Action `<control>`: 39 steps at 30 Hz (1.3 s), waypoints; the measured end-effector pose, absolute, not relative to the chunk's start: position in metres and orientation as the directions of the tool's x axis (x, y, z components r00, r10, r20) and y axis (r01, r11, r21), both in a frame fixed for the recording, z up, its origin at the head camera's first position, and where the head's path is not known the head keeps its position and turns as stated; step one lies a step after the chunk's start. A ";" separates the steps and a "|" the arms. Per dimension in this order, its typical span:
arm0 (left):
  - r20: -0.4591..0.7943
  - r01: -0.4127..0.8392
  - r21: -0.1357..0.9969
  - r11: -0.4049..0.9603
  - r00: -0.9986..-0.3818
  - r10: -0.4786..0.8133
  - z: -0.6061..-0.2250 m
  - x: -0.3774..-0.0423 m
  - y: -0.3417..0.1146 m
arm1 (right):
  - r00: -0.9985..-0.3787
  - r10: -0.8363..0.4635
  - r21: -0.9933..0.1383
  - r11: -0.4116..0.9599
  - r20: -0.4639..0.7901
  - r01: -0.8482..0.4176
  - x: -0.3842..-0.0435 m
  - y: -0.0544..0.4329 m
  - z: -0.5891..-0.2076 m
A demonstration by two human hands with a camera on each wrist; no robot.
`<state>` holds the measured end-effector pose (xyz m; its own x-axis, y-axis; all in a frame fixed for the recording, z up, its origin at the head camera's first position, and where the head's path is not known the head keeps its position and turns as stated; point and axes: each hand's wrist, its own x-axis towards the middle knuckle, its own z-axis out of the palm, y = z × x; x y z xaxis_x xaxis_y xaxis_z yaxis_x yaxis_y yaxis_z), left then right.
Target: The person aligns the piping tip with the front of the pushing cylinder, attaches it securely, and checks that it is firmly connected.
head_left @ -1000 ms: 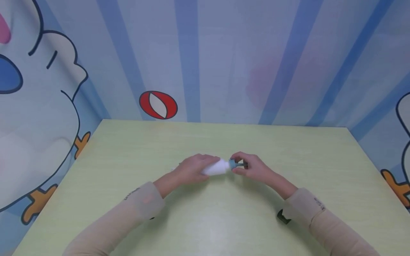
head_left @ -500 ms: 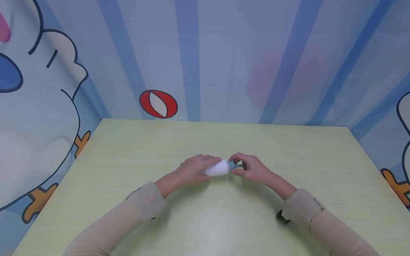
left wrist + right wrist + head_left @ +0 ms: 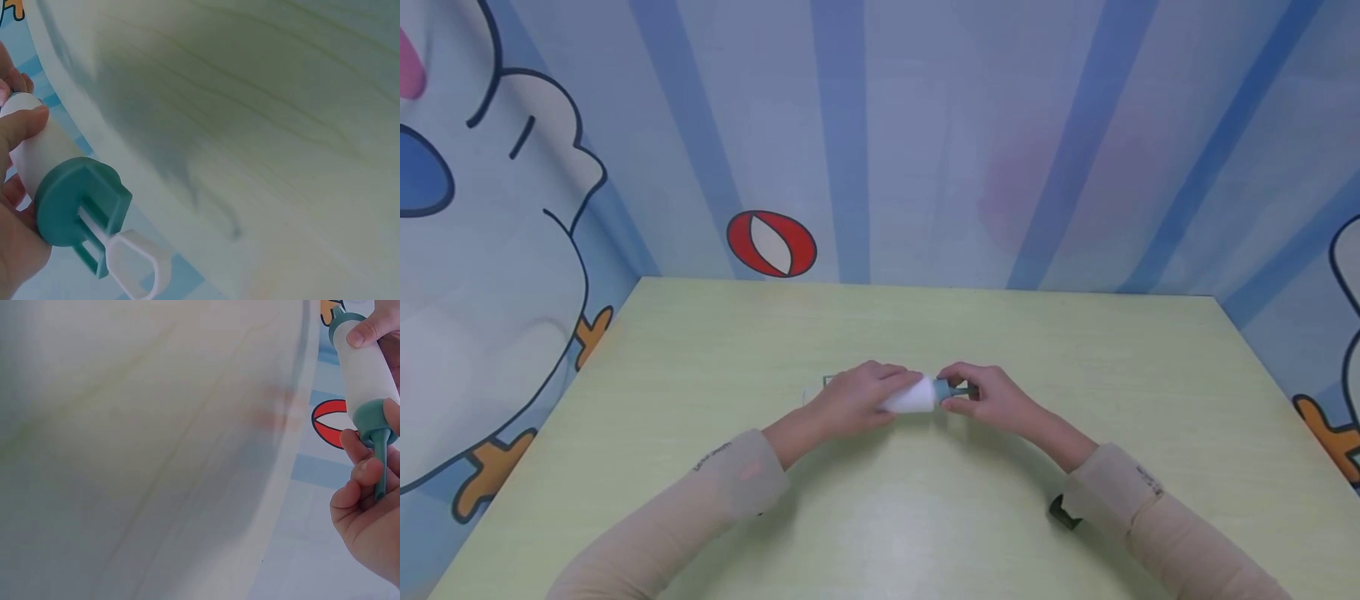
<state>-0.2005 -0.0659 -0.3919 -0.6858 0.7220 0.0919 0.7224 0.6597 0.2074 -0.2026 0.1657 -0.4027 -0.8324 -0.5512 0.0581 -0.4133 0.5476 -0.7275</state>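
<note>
A white icing syringe barrel (image 3: pixel 910 396) lies crosswise in my left hand (image 3: pixel 856 402), whose fingers and thumb wrap it from above. In the left wrist view, its rear end has a teal flanged cap (image 3: pixel 59 203) and a white ring handle (image 3: pixel 164 270). At the front end sits a teal nozzle cap (image 3: pixel 372 417), close against the barrel, with a slim teal nozzle (image 3: pixel 380 465) sticking out. My right hand (image 3: pixel 994 396) grips this cap between thumb and fingers, the nozzle running in towards the palm. Both hands are over the middle of the table.
The pale green table (image 3: pixel 880 517) reaches back to a blue striped wall (image 3: pixel 910 150) with cartoon drawings. A small black object (image 3: pixel 1064 512) shows beneath the right sleeve (image 3: pixel 1120 487).
A second ago a white neck showed between barrel and nozzle cap; now the cap sits against the barrel. The left hand has shifted slightly right with the barrel.
</note>
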 end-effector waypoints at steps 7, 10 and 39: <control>0.152 0.760 0.127 0.637 -0.650 0.745 -0.391 -0.197 -0.065 | -0.842 -0.535 -0.723 0.558 0.061 -0.407 -0.201 0.166 -0.402; 0.170 0.765 0.108 0.635 -0.643 0.746 -0.391 -0.197 -0.065 | -0.850 -0.523 -0.729 0.558 0.063 -0.397 -0.200 0.166 -0.402; 0.202 0.763 0.138 0.632 -0.646 0.736 -0.392 -0.195 -0.066 | -0.849 -0.527 -0.787 0.510 0.033 -0.348 -0.200 0.166 -0.399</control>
